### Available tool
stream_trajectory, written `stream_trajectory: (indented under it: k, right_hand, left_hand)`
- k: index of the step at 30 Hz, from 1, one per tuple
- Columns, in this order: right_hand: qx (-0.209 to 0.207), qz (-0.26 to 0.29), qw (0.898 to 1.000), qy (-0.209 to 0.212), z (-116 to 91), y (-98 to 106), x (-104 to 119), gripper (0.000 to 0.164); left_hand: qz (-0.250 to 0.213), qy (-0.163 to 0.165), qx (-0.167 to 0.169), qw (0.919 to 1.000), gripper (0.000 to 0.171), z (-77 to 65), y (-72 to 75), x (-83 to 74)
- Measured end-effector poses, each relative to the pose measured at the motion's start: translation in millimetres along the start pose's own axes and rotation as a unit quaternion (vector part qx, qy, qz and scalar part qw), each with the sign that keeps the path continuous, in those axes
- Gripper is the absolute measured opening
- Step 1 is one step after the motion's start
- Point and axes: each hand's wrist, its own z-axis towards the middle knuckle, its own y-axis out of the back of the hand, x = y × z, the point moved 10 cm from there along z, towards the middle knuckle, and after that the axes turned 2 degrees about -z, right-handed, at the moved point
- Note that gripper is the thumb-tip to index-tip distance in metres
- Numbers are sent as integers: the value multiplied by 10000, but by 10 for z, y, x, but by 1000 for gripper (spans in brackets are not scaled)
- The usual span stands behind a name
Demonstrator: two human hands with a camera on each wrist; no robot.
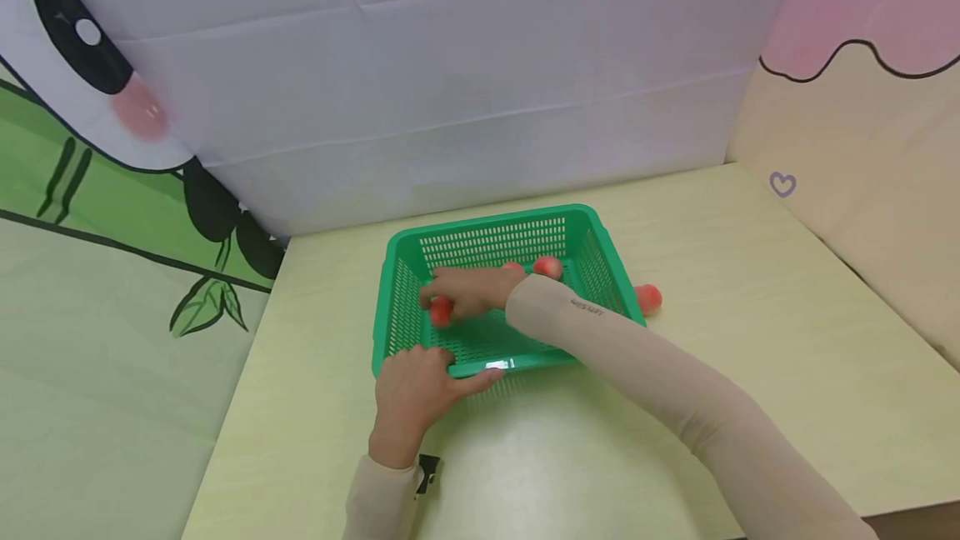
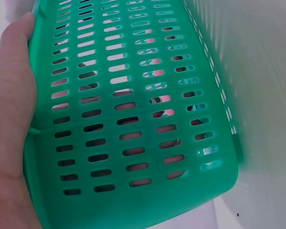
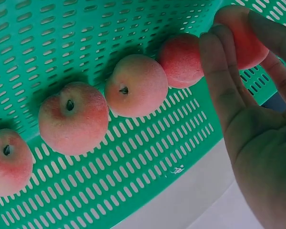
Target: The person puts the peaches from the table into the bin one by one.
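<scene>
A green plastic basket (image 1: 385, 298) with slotted walls stands on the table. My left hand (image 1: 415, 390) grips its near-left corner, thumb lying along the near rim; in the left wrist view that hand lies against the basket wall (image 2: 109, 143). Inside, toward the left side, my right hand (image 1: 471, 290) holds a peach (image 1: 441, 312). The right wrist view shows fingers and thumb around this peach (image 3: 243, 38). Several more peaches (image 3: 74, 119) line up along a basket wall there. In the head view, my right hand and forearm hide some of them.
One peach (image 1: 648, 299) lies on the table outside the basket's right side. The pale yellow table (image 1: 750, 340) extends to both sides. Behind it hangs a light cloth backdrop (image 1: 480, 82), with printed cloths at left and right.
</scene>
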Motion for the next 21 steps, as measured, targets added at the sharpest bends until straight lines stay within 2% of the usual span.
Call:
stream_trajectory:
  k: [5, 9, 21]
  right_hand:
    - [38, 52, 10000, 73, 18, -2, 17, 39]
    - [34, 102, 9999, 83, 36, -20, 23, 39]
    - [214, -57, 9989, -418, 81, -115, -63, 36]
  left_hand:
    - [98, -151, -164, 9997, 83, -2, 28, -21]
    - [111, -170, -142, 9997, 82, 2, 26, -21]
    - [159, -85, -47, 9998, 83, 6, 8, -12]
